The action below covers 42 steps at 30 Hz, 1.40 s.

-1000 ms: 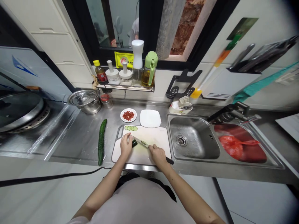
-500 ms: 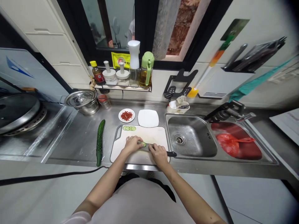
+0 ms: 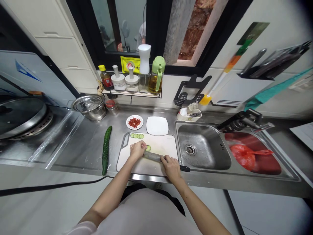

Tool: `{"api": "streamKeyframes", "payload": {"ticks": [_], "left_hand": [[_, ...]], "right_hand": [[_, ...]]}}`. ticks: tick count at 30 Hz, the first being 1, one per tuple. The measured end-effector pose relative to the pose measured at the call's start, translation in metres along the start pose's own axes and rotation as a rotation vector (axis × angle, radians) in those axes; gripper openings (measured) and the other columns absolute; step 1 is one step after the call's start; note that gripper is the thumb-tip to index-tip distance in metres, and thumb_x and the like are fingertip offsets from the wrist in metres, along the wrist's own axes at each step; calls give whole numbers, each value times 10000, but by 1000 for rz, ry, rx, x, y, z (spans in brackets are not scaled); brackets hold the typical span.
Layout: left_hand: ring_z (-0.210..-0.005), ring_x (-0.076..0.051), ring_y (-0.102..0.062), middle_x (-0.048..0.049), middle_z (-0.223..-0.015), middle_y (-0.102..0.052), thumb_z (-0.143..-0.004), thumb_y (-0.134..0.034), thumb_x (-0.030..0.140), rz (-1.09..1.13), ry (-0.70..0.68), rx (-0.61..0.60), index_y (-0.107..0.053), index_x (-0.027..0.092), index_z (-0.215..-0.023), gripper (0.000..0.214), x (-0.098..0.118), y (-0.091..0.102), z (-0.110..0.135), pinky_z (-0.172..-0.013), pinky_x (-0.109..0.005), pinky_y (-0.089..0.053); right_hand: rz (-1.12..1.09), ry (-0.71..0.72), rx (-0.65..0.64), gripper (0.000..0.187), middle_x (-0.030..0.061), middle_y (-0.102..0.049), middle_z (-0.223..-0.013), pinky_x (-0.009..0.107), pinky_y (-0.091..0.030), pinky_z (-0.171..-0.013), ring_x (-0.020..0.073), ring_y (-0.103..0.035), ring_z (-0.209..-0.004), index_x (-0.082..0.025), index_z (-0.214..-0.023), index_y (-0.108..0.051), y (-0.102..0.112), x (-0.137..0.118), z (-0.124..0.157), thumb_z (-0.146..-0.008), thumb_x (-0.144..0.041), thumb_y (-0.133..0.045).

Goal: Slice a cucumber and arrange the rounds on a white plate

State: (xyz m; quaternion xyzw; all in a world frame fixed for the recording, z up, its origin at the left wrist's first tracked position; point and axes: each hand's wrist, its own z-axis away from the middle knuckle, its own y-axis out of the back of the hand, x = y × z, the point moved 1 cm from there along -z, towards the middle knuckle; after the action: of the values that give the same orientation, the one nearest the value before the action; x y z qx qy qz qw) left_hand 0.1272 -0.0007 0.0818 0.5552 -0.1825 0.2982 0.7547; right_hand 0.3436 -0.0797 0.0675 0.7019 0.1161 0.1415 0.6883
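My left hand (image 3: 138,150) is closed, with thumb and fingertips pinching the edge of a round cucumber slice (image 3: 148,148) over the white cutting board (image 3: 156,168). My right hand (image 3: 171,167) grips the kitchen knife (image 3: 152,156) by its blade near the black handle, which sticks out past the board's right edge. The blade points left, its tip close under my left fingers. A short row of overlapping cucumber slices (image 3: 137,135) lies along the board's upper left edge. On the counter left of the board rests a whole cucumber (image 3: 106,150).
Behind the board stand a plate of chopped red pieces (image 3: 134,122) and a white plate (image 3: 157,126). The sink (image 3: 202,143) is at the right, a red bag (image 3: 243,156) in its second basin. A lidded pot (image 3: 91,107) sits back left, below a shelf of seasoning bottles (image 3: 133,83).
The cucumber slice has turned from edge-on to face up and come away from the blade. My right hand and the knife have shifted slightly right and down. The whole view has shifted a little.
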Motion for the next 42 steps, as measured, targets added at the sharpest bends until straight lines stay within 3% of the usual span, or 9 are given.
{"api": "streamKeyframes", "payload": {"ticks": [8,19,27,34,42], "left_hand": [[-935,-220,-638,-46,-902,-732,-831,-540,247,-50,94,119,-680,227,-860,144,-20,0,-42,-905,-366,-364],[-969,-270,-620,-95,-910,-730,-835,-471,227,-242,59,121,-709,221,-869,241,-14,-4,-87,-868,-393,-334],[-963,-262,-604,-101,-940,-719,-867,-462,239,-278,1,155,-705,210,-835,246,-10,-13,-93,-873,-391,-305],[-1030,-254,-565,-70,-1019,-706,-857,-524,282,-204,-11,194,-704,260,-968,213,-18,-9,-84,-892,-387,-306],[-1046,-257,-550,-76,-1039,-688,-841,-554,255,-239,-47,186,-700,251,-946,180,-21,-18,-83,-906,-393,-297]], "right_hand": [[-15,-89,-60,325,52,-606,-1003,289,-277,-735,159,-507,-817,-262,-1174,-608,-2,18,9,-901,-141,-479],[-44,-133,-51,314,43,-624,-1000,283,-284,-735,149,-525,-821,-255,-1189,-619,-6,23,7,-933,-172,-457],[-76,-156,-39,301,55,-630,-1006,275,-302,-749,157,-544,-843,-263,-1181,-626,-10,24,10,-948,-215,-442],[-93,-189,-62,308,47,-634,-1014,268,-316,-742,148,-567,-846,-272,-1194,-623,-12,23,7,-955,-230,-432],[-117,-213,-71,299,35,-648,-1007,267,-328,-742,147,-585,-844,-271,-1185,-629,-7,22,3,-960,-245,-433]]}}
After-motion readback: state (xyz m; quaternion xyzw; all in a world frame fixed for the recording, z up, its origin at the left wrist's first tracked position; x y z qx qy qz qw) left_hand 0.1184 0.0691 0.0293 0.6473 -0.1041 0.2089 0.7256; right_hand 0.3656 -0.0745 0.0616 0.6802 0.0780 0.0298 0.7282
